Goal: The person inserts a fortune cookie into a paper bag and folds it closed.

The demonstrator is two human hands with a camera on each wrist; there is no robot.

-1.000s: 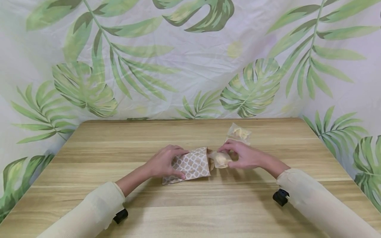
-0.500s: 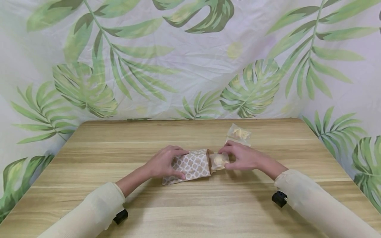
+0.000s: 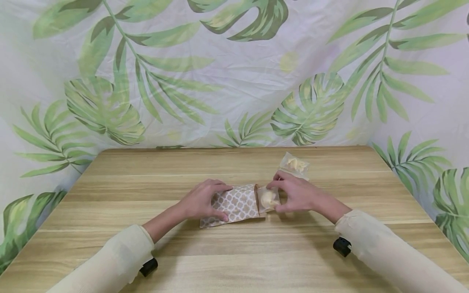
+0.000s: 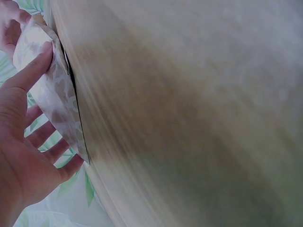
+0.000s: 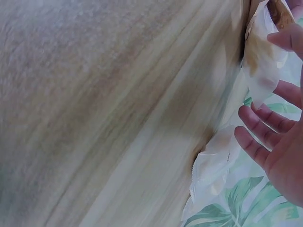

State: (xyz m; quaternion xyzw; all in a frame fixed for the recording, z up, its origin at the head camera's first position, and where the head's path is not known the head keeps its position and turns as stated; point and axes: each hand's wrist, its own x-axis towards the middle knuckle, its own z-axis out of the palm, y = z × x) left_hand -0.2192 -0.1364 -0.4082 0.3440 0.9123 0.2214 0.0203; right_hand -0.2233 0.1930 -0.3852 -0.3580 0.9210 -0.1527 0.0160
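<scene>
A tan paper bag with a white lattice print lies on its side on the table, its mouth facing right. My left hand holds it across the closed end, thumb along the near edge and fingers at the far edge; the left wrist view shows the thumb on the printed face of the bag. At the mouth is a small clear packet with pale yellow contents, its left end right at the opening. My right hand pinches this packet between thumb and fingers.
A second clear packet with pale yellow pieces lies behind my right hand. The wooden table ends at a leaf-print cloth. Each sleeve carries a black wrist camera.
My right hand has moved slightly left, bringing the packet closer against the bag's mouth. The left hand keeps its hold, and the second packet has stayed where it was.
</scene>
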